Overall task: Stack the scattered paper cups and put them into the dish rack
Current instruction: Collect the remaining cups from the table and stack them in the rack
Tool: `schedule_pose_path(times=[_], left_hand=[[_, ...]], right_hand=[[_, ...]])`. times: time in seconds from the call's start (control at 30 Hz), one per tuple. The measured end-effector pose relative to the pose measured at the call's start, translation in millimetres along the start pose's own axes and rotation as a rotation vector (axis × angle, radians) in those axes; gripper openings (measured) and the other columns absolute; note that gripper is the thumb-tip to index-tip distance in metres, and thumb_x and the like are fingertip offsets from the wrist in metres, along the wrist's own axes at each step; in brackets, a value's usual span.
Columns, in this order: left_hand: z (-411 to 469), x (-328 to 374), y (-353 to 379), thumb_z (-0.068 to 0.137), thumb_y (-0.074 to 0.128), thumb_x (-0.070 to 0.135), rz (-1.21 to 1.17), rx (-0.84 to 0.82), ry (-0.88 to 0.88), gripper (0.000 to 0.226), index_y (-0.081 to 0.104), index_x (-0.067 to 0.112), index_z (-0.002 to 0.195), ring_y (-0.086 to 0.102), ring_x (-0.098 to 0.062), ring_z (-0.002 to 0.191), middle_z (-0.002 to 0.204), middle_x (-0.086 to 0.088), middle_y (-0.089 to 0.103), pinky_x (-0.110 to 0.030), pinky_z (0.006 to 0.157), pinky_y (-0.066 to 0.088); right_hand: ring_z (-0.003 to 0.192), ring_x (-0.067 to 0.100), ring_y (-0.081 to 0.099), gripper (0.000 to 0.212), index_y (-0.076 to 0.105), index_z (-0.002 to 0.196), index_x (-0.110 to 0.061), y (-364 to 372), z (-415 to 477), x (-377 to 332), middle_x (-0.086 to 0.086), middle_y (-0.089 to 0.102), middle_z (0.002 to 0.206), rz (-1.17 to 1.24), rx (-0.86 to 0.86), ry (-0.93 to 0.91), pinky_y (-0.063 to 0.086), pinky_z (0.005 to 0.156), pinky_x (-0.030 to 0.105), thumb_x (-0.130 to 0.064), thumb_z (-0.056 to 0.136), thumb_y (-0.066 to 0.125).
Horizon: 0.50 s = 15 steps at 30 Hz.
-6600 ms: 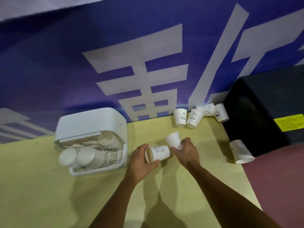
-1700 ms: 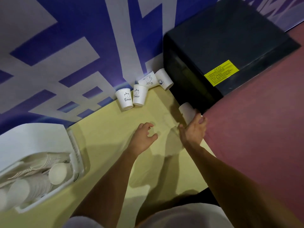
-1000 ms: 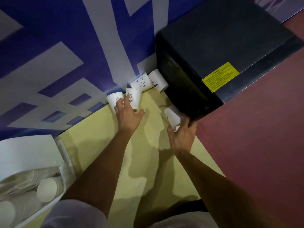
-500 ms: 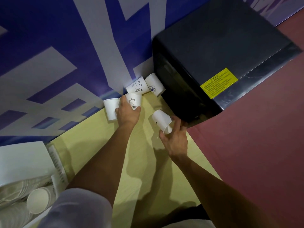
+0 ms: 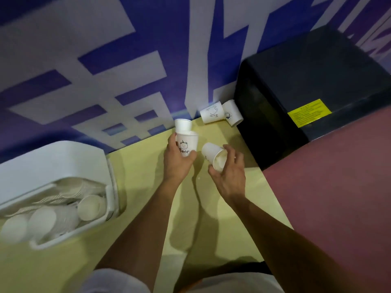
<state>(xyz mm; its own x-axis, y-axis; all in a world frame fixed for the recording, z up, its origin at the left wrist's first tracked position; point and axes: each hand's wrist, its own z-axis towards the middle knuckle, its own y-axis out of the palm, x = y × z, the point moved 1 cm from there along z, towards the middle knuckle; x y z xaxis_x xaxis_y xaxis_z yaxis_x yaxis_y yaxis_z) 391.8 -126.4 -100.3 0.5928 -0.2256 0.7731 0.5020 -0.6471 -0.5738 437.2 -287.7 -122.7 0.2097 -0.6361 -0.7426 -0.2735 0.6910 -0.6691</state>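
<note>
- Blue-and-white banner wall point(image 5: 105, 60) closes off the whole far edge of the counter.
- Yellow counter point(image 5: 137, 240): the bare strip between the dish rack and the right edge is the open room, and both forearms cross it. The right edge runs diagonally against a maroon surface point(image 5: 328, 187); can't tell if that is level with it or lower.
- Black box point(image 5: 306, 85) with a yellow label point(image 5: 309, 112) blocks the far right, against the wall. Its near-left corner is close to the right hand.
- White dish rack point(image 5: 53, 163) sits at the left, cut off by the frame edge. Stacked cups point(image 5: 63, 216) lie on their sides inside, mouths towards the camera.
- Left hand point(image 5: 176, 163): fingers and thumb curl round the "Bear" cup point(image 5: 186, 145), upright, mouth up. Its base is hidden, so contact with the counter is unclear.
- Right hand point(image 5: 230, 174): fingers wrap a plain cup point(image 5: 212, 155) tipped over, mouth towards the camera. It sits near the "Bear" cup with a small gap.
- Upright cup point(image 5: 183, 124) stands just behind the "Bear" cup, at the wall edge.
- Two tipped cups point(image 5: 211, 115) lie touching in the corner between the wall and the black box, the right one against the box.
</note>
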Motion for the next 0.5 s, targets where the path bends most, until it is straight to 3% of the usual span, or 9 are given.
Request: schedule_pose_path(times=[0.13,0.27,0.37,0.5], left_hand=[[-39.0,-27.0,-43.8,0.073,0.075,0.032,-0.044,0.097,-0.044,0.092,0.022,0.033,0.148,0.064,-0.021,0.1,0.118,0.002,0.062,-0.044,0.087,0.055],[-70.7,-61.6,-92.4,0.077,0.079,0.029,-0.071,0.166,-0.079,0.096,0.02,0.028,0.153,0.062,-0.016,0.1,0.119,0.006,0.058,-0.035,0.085,0.054],[-91.1,-91.6,-130.0,0.074,0.082,0.032,-0.067,0.232,-0.095,0.089,0.033,0.024,0.148,0.061,-0.013,0.103,0.122,0.007,0.059,-0.029,0.087,0.05],[-111.9,-129.2,-173.8,0.07,0.082,0.029,-0.08,0.317,-0.128,0.071,0.05,0.024,0.133,0.063,-0.013,0.106,0.121,0.006,0.064,-0.031,0.089,0.051]], right_hand=[[0.109,0.027,0.049,0.078,0.034,0.14,-0.023,13.2,-26.4,-32.1,0.006,0.046,0.124,0.025,-0.033,-0.061,0.051,0.087,0.042,-0.033,0.074,0.073],[0.113,0.027,0.046,0.08,0.034,0.141,-0.017,34.4,-54.6,-68.3,0.006,0.048,0.125,0.031,-0.072,-0.103,0.048,0.09,0.042,-0.038,0.075,0.073],[0.115,0.029,0.047,0.082,0.036,0.141,-0.012,53.1,-76.0,-96.5,0.008,0.049,0.127,0.057,-0.101,-0.121,0.047,0.092,0.042,-0.038,0.074,0.076],[0.118,0.025,0.046,0.084,0.035,0.143,-0.012,76.4,-103.5,-132.0,0.008,0.049,0.131,0.052,-0.175,-0.189,0.046,0.094,0.04,-0.042,0.076,0.076]])
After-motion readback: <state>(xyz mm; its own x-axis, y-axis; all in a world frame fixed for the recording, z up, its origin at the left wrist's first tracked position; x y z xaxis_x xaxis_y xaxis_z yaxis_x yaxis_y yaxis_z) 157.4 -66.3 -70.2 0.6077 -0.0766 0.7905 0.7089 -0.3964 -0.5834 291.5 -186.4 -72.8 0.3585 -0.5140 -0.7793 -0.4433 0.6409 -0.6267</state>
